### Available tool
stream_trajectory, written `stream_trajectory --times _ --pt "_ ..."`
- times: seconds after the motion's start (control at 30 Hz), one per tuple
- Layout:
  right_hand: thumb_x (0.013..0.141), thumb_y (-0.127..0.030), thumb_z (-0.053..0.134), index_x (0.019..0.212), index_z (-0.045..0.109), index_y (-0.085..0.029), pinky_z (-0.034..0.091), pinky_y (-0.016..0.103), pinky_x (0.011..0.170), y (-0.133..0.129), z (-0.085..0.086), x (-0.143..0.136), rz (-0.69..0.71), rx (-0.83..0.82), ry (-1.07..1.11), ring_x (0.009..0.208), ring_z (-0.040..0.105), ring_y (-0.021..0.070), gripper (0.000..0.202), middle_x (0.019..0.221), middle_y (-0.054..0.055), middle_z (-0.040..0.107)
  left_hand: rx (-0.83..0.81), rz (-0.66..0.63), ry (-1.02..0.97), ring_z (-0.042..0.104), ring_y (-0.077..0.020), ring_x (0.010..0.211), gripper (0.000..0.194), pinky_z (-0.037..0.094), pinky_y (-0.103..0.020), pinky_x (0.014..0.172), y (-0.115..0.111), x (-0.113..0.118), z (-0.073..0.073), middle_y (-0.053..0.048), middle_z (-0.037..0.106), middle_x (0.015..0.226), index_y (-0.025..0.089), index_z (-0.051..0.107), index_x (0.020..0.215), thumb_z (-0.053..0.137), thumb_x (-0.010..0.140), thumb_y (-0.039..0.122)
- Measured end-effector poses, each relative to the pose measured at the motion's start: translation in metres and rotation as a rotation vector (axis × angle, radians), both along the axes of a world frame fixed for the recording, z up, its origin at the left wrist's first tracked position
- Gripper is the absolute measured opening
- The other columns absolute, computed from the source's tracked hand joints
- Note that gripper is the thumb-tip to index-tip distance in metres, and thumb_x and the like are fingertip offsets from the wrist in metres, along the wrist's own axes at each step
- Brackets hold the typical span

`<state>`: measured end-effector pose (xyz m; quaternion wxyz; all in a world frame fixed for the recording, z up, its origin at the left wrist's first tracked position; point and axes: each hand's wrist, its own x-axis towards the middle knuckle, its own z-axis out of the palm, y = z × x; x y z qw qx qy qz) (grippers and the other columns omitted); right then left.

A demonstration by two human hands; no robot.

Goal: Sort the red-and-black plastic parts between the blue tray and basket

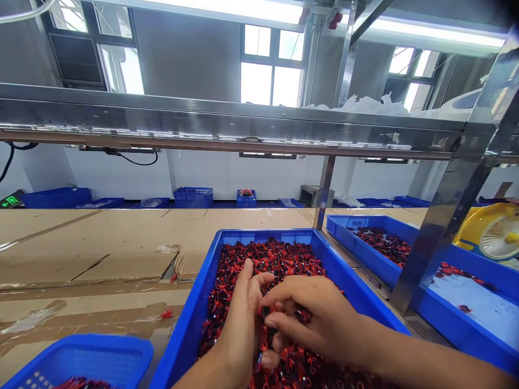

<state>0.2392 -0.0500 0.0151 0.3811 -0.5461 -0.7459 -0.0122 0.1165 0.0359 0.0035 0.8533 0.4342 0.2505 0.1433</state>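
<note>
A deep blue tray (203, 270) in front of me holds a heap of small black-and-red parts (271, 254), some with loops and leg-like prongs. My left hand (241, 324) is over this heap, thumb up and fingers curled inward; what it holds is mostly hidden. Close against it, my right hand (312, 310) pinches a small dark part (265, 312) between thumb and forefinger. Its other fingers are bent toward the left palm. Both hands hide the middle of the heap.
Lower left stands a blue perforated basket (101, 346) with similar parts inside. To the right, beyond a metal post (438, 227), are another blue tray (365, 221) and a yellow fan (494, 232). Cardboard (121, 237) covers the table; a metal shelf (203, 116) crosses above.
</note>
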Motion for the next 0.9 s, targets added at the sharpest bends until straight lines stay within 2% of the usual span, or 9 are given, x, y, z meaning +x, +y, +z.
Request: stream_trajectory --times 0.1,0.2,0.27,0.33,0.4,0.47,0.67,0.77,0.9 --pt "0.086 -0.022 0.063 0.096 0.067 -0.019 0.043 0.022 0.059 -0.006 0.008 0.004 -0.047 0.143 -0.118 0.060 0.059 0.0111 0.011 0.068 -0.002 0.066 -0.118 -0.053 -0.080 0.040 -0.0101 0.041 0.026 0.014 -0.016 0.035 0.003 0.001 -0.001 0.003 0.048 0.066 0.025 0.043 0.103 0.044 0.079 0.036" --pt "0.086 -0.020 0.061 0.087 0.066 -0.018 0.041 0.021 0.056 -0.009 0.010 0.005 -0.080 0.189 -0.138 0.055 0.055 0.0100 0.005 0.064 -0.002 0.064 -0.175 0.016 -0.083 0.032 -0.0083 0.040 0.035 0.012 -0.015 0.035 0.004 0.002 0.000 0.004 0.043 0.059 0.024 0.041 0.104 0.044 0.069 0.018" --pt "0.086 -0.020 0.061 0.087 0.066 -0.018 0.042 0.021 0.057 -0.008 0.008 0.004 -0.064 0.163 -0.110 0.056 0.056 0.0099 0.005 0.066 -0.002 0.065 -0.159 0.031 -0.051 0.025 -0.0064 0.037 0.030 0.010 -0.014 0.034 0.003 0.002 0.001 0.005 0.040 0.054 0.024 0.043 0.102 0.044 0.073 0.018" --pt "0.086 -0.019 0.062 0.089 0.066 -0.019 0.043 0.021 0.060 -0.006 0.005 0.002 -0.053 0.099 -0.048 0.061 0.059 0.0103 0.006 0.072 -0.001 0.067 -0.132 -0.041 -0.029 0.018 -0.0040 0.035 0.008 0.007 -0.014 0.033 0.001 0.002 0.002 0.006 0.037 0.051 0.021 0.046 0.088 0.044 0.081 0.024" --pt "0.085 -0.017 0.063 0.090 0.066 -0.019 0.044 0.021 0.061 -0.002 0.003 0.000 -0.071 0.005 0.069 0.065 0.060 0.0104 0.006 0.074 -0.001 0.068 -0.131 -0.127 -0.032 0.013 -0.0023 0.033 0.020 0.005 -0.013 0.031 0.001 0.001 0.001 0.007 0.032 0.049 0.020 0.041 0.072 0.042 0.087 0.033" --pt "0.084 -0.018 0.065 0.089 0.067 -0.019 0.045 0.021 0.061 0.002 0.002 -0.001 -0.082 -0.064 0.192 0.064 0.060 0.0100 0.006 0.073 -0.002 0.067 -0.166 -0.147 -0.061 0.014 -0.0021 0.032 0.027 0.005 -0.013 0.030 0.002 0.000 -0.001 0.007 0.031 0.050 0.020 0.038 0.068 0.040 0.088 0.037" --pt "0.085 -0.019 0.065 0.096 0.069 -0.021 0.046 0.023 0.066 0.006 0.008 0.005 -0.070 -0.131 0.224 0.070 0.062 0.0114 0.012 0.079 -0.002 0.071 -0.238 -0.099 -0.178 0.027 -0.0027 0.034 0.011 0.012 -0.013 0.029 0.008 0.000 -0.003 0.004 0.044 0.064 0.017 0.052 0.085 0.046 0.082 0.025" --pt "0.086 -0.020 0.065 0.101 0.069 -0.024 0.047 0.025 0.072 0.004 0.012 0.009 -0.081 -0.151 0.139 0.077 0.064 0.0135 0.016 0.088 -0.001 0.072 -0.138 -0.010 -0.191 0.023 -0.0015 0.035 0.019 0.012 -0.012 0.030 0.008 0.002 -0.002 0.005 0.042 0.062 0.017 0.057 0.100 0.051 0.082 0.020" --pt "0.085 -0.024 0.068 0.108 0.066 -0.024 0.047 0.028 0.075 0.004 0.010 0.014 -0.062 -0.073 -0.055 0.082 0.065 0.0160 0.023 0.094 0.001 0.073 -0.057 0.096 -0.104 0.017 -0.0016 0.035 0.030 0.011 -0.012 0.032 0.008 0.002 -0.001 0.006 0.040 0.055 0.020 0.055 0.119 0.051 0.090 0.031"
